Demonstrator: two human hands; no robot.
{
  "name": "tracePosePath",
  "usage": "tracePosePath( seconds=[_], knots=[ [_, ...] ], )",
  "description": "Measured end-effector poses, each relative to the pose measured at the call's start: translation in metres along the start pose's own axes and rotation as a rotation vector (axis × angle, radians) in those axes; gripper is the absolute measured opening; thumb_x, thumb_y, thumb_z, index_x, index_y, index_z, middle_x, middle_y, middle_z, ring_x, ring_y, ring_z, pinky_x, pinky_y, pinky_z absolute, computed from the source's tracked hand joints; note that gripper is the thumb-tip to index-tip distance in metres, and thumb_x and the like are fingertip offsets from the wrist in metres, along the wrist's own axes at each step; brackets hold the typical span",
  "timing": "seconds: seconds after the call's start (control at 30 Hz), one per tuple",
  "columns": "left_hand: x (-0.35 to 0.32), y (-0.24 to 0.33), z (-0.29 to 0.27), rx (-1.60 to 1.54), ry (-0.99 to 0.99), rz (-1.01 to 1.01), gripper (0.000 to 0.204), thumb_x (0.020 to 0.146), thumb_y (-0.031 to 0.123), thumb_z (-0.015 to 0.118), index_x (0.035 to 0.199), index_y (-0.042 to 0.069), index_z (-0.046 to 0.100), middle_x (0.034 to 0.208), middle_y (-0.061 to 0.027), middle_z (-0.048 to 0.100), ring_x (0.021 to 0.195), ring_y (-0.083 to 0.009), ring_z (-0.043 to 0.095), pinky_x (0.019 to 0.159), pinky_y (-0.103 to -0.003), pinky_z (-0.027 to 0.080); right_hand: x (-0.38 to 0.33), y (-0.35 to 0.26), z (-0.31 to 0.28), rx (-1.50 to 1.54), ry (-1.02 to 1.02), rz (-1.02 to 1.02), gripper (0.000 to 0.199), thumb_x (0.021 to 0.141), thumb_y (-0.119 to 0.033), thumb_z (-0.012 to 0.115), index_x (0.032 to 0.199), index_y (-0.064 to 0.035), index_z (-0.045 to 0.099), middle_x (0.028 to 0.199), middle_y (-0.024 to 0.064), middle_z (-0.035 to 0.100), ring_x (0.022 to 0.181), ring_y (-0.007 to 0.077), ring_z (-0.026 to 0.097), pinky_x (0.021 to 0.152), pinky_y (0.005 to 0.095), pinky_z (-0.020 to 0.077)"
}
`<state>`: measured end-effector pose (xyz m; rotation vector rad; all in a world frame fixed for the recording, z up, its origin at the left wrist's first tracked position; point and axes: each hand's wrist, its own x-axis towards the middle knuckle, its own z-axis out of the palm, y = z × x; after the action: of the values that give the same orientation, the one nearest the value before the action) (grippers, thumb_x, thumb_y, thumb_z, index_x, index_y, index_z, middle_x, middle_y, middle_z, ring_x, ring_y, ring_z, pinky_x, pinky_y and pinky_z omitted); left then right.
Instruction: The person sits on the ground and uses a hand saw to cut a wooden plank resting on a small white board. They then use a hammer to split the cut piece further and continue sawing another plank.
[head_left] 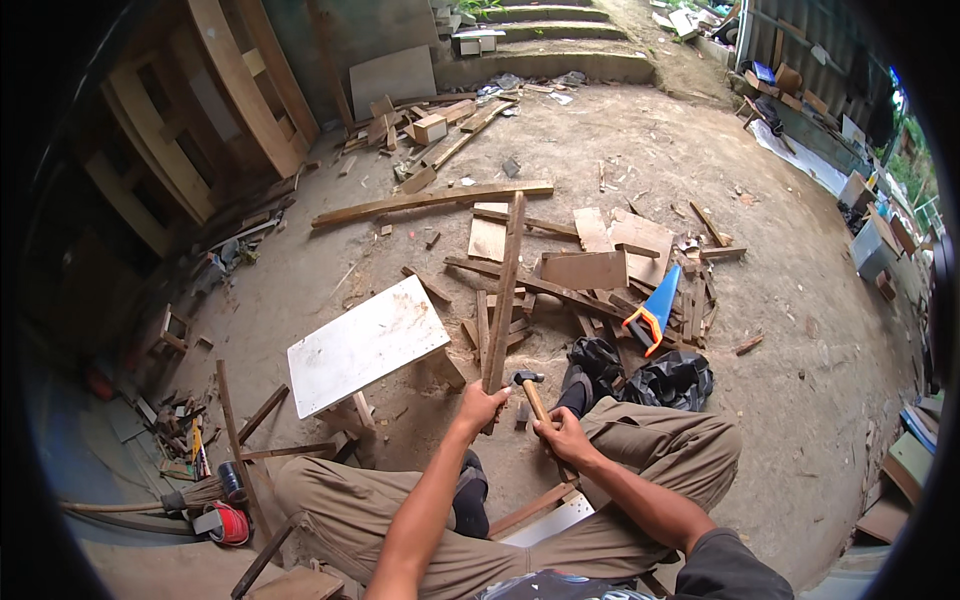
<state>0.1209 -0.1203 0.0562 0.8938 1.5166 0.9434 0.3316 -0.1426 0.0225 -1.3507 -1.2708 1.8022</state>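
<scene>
My left hand (482, 406) is closed round the near end of a long wooden strip (508, 275), which slants up and away from me over the scrap pile. In my right hand (566, 440) is a hammer (536, 400), gripped by its wooden handle. Its dark metal head points away from me, close to the strip's near end but apart from it. Between my legs lies a white board (552, 522) with a wooden edge, partly hidden by my trousers. A small white-topped table (370, 345) stands to the left of my left hand.
Wood offcuts (585, 270) lie heaped ahead. A handsaw (656, 308) with a blue blade rests on them, beside a black plastic bag (672, 382) near my right knee. A long beam (430, 203) crosses the floor beyond. A red tape roll (229, 524) and brush (200, 492) sit at lower left.
</scene>
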Motion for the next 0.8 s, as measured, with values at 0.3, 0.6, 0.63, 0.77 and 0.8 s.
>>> tracePosePath(
  seconds=[0.3, 0.6, 0.63, 0.77, 0.8],
  knots=[
    [0.007, 0.024, -0.001, 0.344, 0.255, 0.249, 0.032, 0.087, 0.032, 0.071, 0.090, 0.001, 0.064, 0.062, -0.0069, 0.061, 0.054, -0.0160, 0.062, 0.052, -0.035, 0.050, 0.084, -0.004, -0.009, 0.204, 0.058, -0.118, 0.043, 0.094, -0.029, 0.066, 0.112, 0.0048, 0.047, 0.082, 0.0133, 0.065, 0.064, 0.0197, 0.065, 0.055, 0.0332, 0.0533],
    [-0.010, 0.004, -0.015, 0.211, 0.204, 0.179, 0.039, 0.083, 0.017, 0.078, 0.109, -0.001, 0.055, 0.068, -0.0046, 0.063, 0.047, -0.0101, 0.056, 0.041, -0.028, 0.044, 0.151, 0.020, -0.062, -0.722, 0.443, -0.346, 0.030, 0.084, -0.019, 0.067, 0.104, 0.0023, 0.058, 0.105, 0.0233, 0.059, 0.103, 0.0424, 0.059, 0.088, 0.0495, 0.0480],
    [-0.011, -0.002, -0.018, 0.191, 0.170, 0.161, 0.043, 0.082, 0.015, 0.079, 0.112, -0.002, 0.053, 0.070, -0.0054, 0.064, 0.049, -0.0105, 0.057, 0.042, -0.028, 0.045, 0.156, 0.017, -0.084, -0.709, 0.469, -0.315, 0.026, 0.083, -0.018, 0.068, 0.098, 0.0013, 0.058, 0.101, 0.0229, 0.060, 0.100, 0.0414, 0.059, 0.087, 0.0490, 0.0477],
    [-0.016, -0.024, -0.021, 0.235, 0.108, 0.102, 0.043, 0.080, 0.008, 0.076, 0.114, -0.005, 0.053, 0.075, -0.0076, 0.067, 0.055, -0.0107, 0.061, 0.046, -0.027, 0.048, 0.183, 0.030, -0.176, -0.947, 0.834, -0.238, 0.028, 0.082, -0.019, 0.072, 0.099, -0.0006, 0.059, 0.109, 0.0204, 0.059, 0.105, 0.0385, 0.058, 0.090, 0.0465, 0.0477],
    [-0.015, -0.029, -0.025, 0.242, 0.109, 0.089, 0.043, 0.079, 0.006, 0.075, 0.115, -0.005, 0.053, 0.076, -0.0081, 0.067, 0.056, -0.0109, 0.061, 0.047, -0.027, 0.049, 0.188, 0.035, -0.191, -0.967, 0.841, -0.237, 0.031, 0.082, -0.019, 0.071, 0.102, 0.0006, 0.058, 0.110, 0.0211, 0.059, 0.107, 0.0384, 0.058, 0.091, 0.0460, 0.0475]
  ],
)
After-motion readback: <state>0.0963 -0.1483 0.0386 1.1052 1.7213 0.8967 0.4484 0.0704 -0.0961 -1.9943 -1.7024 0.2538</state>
